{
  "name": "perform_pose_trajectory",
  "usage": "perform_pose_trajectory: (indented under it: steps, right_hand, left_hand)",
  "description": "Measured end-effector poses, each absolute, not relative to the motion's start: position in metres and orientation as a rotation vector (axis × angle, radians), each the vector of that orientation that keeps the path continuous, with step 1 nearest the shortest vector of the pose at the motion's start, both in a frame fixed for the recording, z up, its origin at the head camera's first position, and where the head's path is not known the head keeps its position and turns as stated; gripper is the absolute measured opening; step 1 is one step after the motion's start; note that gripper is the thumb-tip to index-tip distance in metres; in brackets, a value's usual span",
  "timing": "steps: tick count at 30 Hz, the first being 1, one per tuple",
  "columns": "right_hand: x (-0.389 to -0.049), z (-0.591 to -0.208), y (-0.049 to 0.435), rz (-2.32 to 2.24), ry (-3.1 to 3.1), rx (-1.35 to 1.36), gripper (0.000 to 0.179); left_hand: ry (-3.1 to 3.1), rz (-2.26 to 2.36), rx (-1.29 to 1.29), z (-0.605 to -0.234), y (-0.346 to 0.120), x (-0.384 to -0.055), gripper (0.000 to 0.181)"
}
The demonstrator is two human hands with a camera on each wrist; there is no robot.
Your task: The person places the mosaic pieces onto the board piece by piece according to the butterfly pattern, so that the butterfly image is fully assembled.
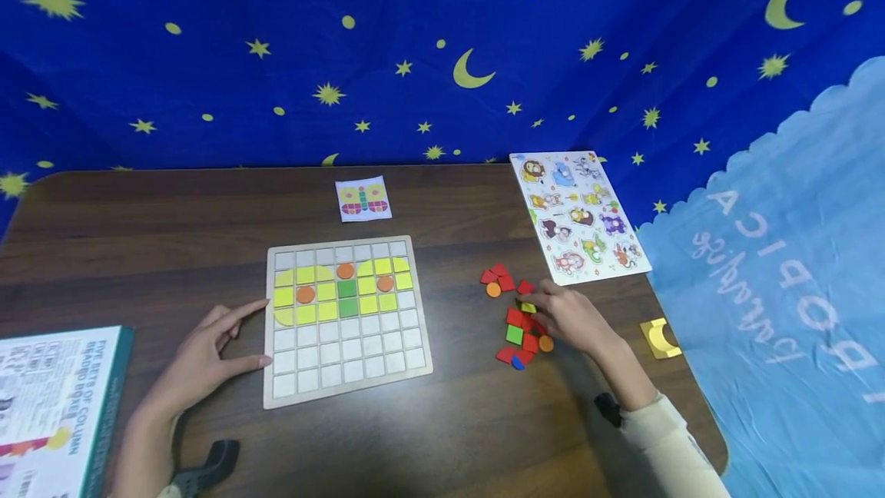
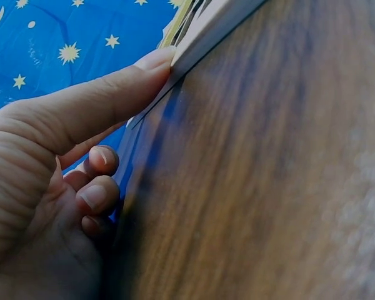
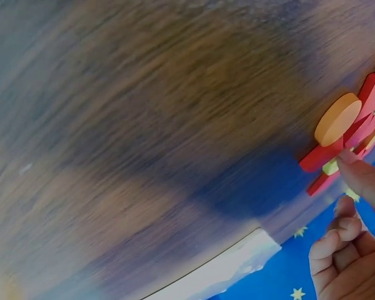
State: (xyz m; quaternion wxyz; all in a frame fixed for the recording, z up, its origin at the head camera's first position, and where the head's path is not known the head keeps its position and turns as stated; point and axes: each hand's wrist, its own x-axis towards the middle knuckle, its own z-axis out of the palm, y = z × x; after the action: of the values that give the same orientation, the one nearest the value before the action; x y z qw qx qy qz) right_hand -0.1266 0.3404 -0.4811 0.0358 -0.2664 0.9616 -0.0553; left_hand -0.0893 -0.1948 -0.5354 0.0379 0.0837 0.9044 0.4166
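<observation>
A square wooden grid board (image 1: 349, 390) lies on the table, its upper rows filled with yellow, orange and green tiles and its other cells pale. My left hand (image 1: 200, 356) touches the board's left edge with extended index finger and thumb; the thumb (image 2: 112, 103) presses its side in the left wrist view. To the right of the board, my right hand (image 1: 570, 317) reaches into a scatter of mostly red tiles (image 1: 505, 283). Its index finger and thumb pinch a yellow tile (image 1: 528, 308), partly hidden by the fingers. A green tile (image 1: 515, 335) and an orange disc (image 3: 339, 119) lie close by.
Behind the board lies a butterfly pattern card (image 1: 363, 199). An animal puzzle board (image 1: 581, 217) sits at the back right, a yellow notched block (image 1: 660, 339) near the right edge. A teal-edged box (image 1: 62, 406) is at the left. A starry blue cloth (image 1: 276, 83) hangs behind.
</observation>
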Motion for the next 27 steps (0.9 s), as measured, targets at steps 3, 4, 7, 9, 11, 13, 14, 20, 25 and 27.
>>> perform_pose_trajectory:
  steps: [3, 4, 7, 9, 11, 13, 14, 20, 25, 27]
  right_hand:
    - [-0.1251, -0.4795, 0.3439, -0.167, 2.976, -0.834, 0.034]
    - [-0.1247, -0.4794, 0.3452, -0.167, 2.983, -0.848, 0.034]
    - [-0.1246, -0.4804, 0.348, -0.169, 2.988, -0.901, 0.037]
    - [-0.1257, -0.4815, 0.3486, -0.159, 2.978, -0.932, 0.04]
    - [-0.1272, -0.4824, 0.3484, -0.148, 2.965, -0.938, 0.042]
    - [-0.1288, -0.4826, 0.3478, -0.133, 2.956, -0.931, 0.041]
    - [-0.1293, -0.4827, 0.3476, -0.127, 2.953, -0.922, 0.04]
    - [-0.1295, -0.4821, 0.3462, -0.15, 2.955, -0.861, 0.03]
    - [-0.127, -0.483, 0.3442, -0.21, 2.962, -0.772, 0.029]
    - [-0.126, -0.4835, 0.3439, -0.221, 2.963, -0.729, 0.03]
  left_hand:
    - [2.771, 1.267, 0.248, -0.5355, -0.1944, -0.0896, 0.081]
    - [2.77, 1.263, 0.243, -0.5354, -0.1944, -0.0896, 0.082]
    - [2.771, 1.25, 0.231, -0.5348, -0.1944, -0.0895, 0.082]
    - [2.774, 1.242, 0.223, -0.5341, -0.1944, -0.0895, 0.082]
    - [2.775, 1.239, 0.219, -0.5337, -0.1944, -0.0896, 0.081]
    - [2.773, 1.243, 0.217, -0.5336, -0.1944, -0.0897, 0.081]
    - [2.772, 1.244, 0.219, -0.534, -0.1943, -0.0897, 0.081]
    - [2.757, 1.27, 0.22, -0.536, -0.1942, -0.0895, 0.081]
    - [2.751, 1.275, 0.216, -0.5351, -0.1942, -0.0895, 0.081]
    - [2.752, 1.272, 0.22, -0.5348, -0.194, -0.0897, 0.081]
